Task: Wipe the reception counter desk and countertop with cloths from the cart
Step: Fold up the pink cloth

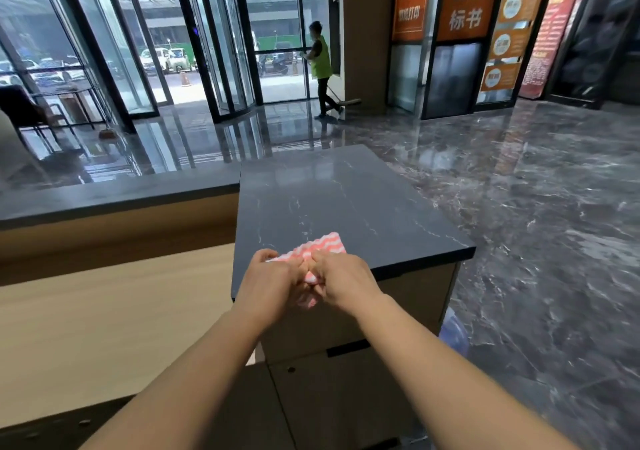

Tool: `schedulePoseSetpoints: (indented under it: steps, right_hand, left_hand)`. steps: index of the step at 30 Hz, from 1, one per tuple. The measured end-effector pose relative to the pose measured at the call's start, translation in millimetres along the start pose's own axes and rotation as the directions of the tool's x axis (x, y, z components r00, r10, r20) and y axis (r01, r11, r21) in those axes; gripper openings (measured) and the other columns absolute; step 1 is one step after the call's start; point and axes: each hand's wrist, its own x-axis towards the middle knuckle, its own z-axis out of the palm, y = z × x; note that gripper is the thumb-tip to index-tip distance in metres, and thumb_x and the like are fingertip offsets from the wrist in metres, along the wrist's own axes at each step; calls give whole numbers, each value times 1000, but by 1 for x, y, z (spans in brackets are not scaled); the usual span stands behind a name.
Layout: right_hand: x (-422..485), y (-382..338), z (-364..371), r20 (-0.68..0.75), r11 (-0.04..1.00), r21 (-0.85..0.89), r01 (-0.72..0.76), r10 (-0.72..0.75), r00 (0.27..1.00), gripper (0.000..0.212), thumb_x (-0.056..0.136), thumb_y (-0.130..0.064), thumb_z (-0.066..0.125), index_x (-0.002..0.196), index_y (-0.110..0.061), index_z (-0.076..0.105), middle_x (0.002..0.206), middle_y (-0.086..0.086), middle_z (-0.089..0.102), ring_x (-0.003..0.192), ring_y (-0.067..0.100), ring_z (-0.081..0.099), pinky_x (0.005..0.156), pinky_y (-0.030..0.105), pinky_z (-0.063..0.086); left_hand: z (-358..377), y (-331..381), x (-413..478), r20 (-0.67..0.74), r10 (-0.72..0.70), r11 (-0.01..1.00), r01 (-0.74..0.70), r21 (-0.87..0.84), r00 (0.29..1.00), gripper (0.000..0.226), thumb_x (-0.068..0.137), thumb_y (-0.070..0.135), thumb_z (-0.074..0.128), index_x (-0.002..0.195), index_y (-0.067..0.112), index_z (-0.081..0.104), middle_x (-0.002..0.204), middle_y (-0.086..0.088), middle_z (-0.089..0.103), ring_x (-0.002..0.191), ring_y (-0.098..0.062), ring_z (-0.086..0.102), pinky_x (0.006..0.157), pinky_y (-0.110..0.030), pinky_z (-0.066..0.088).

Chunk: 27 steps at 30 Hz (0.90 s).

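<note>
A pink-and-white wavy-striped cloth (322, 243) lies at the near edge of the dark marble countertop (346, 197). My left hand (268, 281) and my right hand (341, 281) meet over its near part, fingers curled and pinching the fabric between them. Part of the cloth hangs below the counter edge between my hands. The far half of the cloth lies flat on the stone. To the left, the lower light wooden desk surface (104, 314) stretches out below a dark raised ledge (114, 197).
Cabinet doors (346, 380) sit under the countertop. Glossy dark marble floor (536, 207) spreads to the right. A person in a green vest (320, 65) sweeps by the glass revolving doors (221, 51). Orange signs (464, 3) hang at the back right.
</note>
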Motion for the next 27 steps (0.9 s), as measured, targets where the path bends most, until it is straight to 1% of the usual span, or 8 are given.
schedulePoseSetpoints:
  steps: [3,6,8,12,14,18,22,27]
  right_hand:
    - [1,-24,4,-8,1000,-1,-27,27,1000,28,96,-27,52,121,-17,59,122,6,61,112,31,57,81,33,43]
    - [-1,-37,3,1,983,163,-81,82,997,23,92,-26,58,113,-21,62,116,6,63,111,30,57,77,30,40]
    - [-5,-40,2,-38,933,343,-113,134,990,36,82,-27,68,118,-28,63,124,0,60,119,22,52,83,29,41]
    - [-15,-32,-8,-102,721,650,-239,395,913,81,75,-31,77,146,-20,39,146,0,47,133,21,44,104,34,40]
    - [-20,-26,-14,-105,596,764,-247,493,863,77,76,-27,79,144,-16,44,135,0,55,125,18,52,104,38,44]
    - [-35,-22,-30,-233,511,857,-67,500,834,23,75,-10,76,87,-28,72,86,-11,73,89,8,69,90,37,55]
    - [-59,-12,-49,-298,450,892,29,540,787,14,80,-14,76,77,-26,71,72,-12,71,69,-1,66,65,18,51]
    - [-94,24,-62,-337,477,878,-42,678,653,21,82,-13,71,62,-14,65,62,0,63,61,11,55,64,33,46]
  left_hand:
    - [-4,-20,-10,3,35,998,-35,-58,999,23,90,38,56,103,27,71,105,1,70,118,-30,50,103,-33,34]
    - [-20,-28,-13,-74,29,994,-36,-105,997,20,85,41,62,91,27,76,72,5,69,87,-21,60,86,-30,43]
    - [-32,-32,-13,-98,-40,967,14,-253,994,18,85,36,67,83,22,78,68,-1,71,70,-20,63,70,-30,47]
    - [-50,-31,-14,34,-232,702,191,-686,972,16,86,19,69,76,10,78,56,-2,66,52,-13,57,56,-29,47]
    - [-56,-26,-14,101,-277,553,244,-796,956,19,87,16,68,78,2,76,60,-14,64,55,-15,53,56,-29,43]
    - [-63,-3,-7,165,-212,427,243,-871,963,19,91,14,65,86,-2,75,72,-14,64,61,-17,54,48,-18,42]
    - [-68,33,5,185,-30,384,182,-905,982,19,93,11,61,85,-2,73,70,-16,65,50,-8,54,48,-12,42]
    - [-71,97,15,175,204,360,93,-929,963,15,90,-2,58,92,3,72,86,-12,72,65,-7,64,59,-16,49]
